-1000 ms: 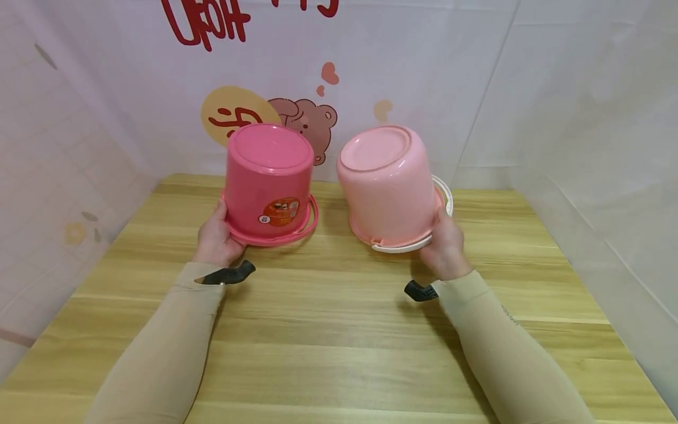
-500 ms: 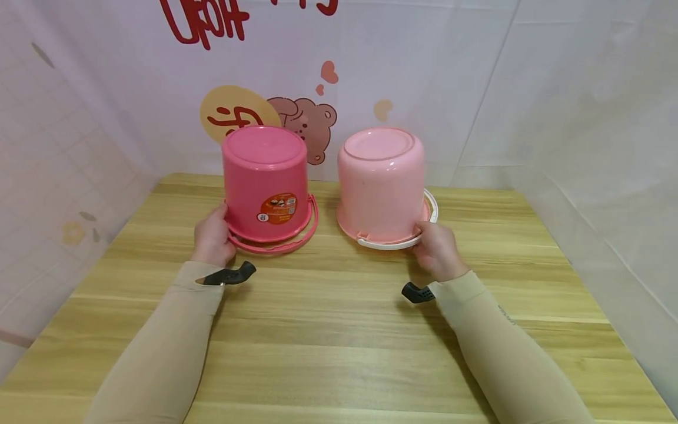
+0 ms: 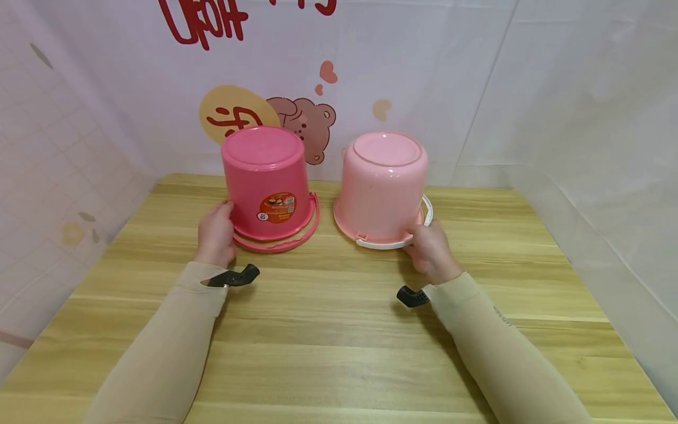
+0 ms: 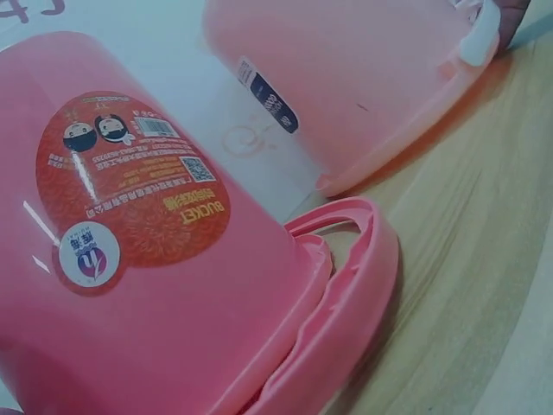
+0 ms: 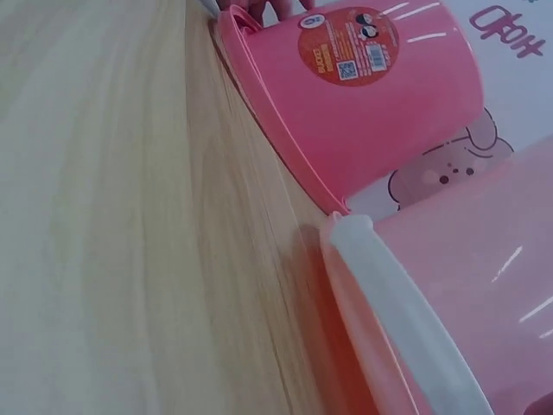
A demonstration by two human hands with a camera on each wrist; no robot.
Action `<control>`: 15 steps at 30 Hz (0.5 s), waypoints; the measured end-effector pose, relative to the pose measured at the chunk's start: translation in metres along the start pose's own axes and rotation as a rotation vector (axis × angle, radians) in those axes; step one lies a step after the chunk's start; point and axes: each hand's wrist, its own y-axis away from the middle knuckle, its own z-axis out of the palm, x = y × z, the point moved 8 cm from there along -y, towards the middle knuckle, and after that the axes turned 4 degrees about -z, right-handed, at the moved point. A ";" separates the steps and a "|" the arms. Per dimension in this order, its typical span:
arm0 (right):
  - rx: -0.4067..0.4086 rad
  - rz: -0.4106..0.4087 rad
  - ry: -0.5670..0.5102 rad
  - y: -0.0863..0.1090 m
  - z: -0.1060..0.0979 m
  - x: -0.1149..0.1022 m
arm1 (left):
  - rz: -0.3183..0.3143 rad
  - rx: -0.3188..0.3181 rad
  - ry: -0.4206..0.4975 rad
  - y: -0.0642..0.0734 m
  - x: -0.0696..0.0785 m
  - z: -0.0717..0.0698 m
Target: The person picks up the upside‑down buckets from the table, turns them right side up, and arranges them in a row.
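Two plastic buckets are upside down towards the back of the table, bases facing up. On the left is a hot pink bucket (image 3: 265, 182) with an orange label (image 4: 130, 181); its pink handle (image 3: 275, 246) hangs around the front of the rim. My left hand (image 3: 214, 235) grips this bucket at the left side of its rim. Beside it is a pale pink bucket (image 3: 381, 188) with a white handle (image 5: 406, 311). My right hand (image 3: 431, 253) holds it at the front right of the rim, by the handle. The undersides of both hands' grips are hidden.
The wooden table (image 3: 318, 341) reaches back to a white printed backdrop (image 3: 455, 70) with a bear drawing (image 3: 312, 132). White sheets also line the left and right sides. Black wrist mounts (image 3: 235, 277) stick out beside the sleeves.
Both buckets have come down towards the table. The pale pink one has tipped from a leftward tilt to nearly level. The hot pink bucket's handle has dropped away from its rim.
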 end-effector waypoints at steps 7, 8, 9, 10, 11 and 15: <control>0.023 -0.007 -0.013 0.007 0.004 -0.002 | 0.026 -0.001 -0.052 0.003 0.001 0.002; 0.018 -0.006 -0.016 0.008 0.005 -0.002 | 0.033 -0.001 -0.057 0.003 0.002 0.002; 0.013 -0.006 -0.018 0.009 0.006 -0.002 | 0.039 0.000 -0.055 0.004 0.003 0.002; 0.011 -0.006 -0.018 0.009 0.007 -0.002 | 0.043 0.001 -0.059 0.005 0.003 0.002; 0.008 -0.007 -0.015 0.009 0.007 -0.002 | 0.047 0.001 -0.062 0.005 0.003 0.002; -0.001 -0.030 -0.008 0.010 0.010 -0.002 | 0.057 0.000 -0.067 0.007 0.004 0.002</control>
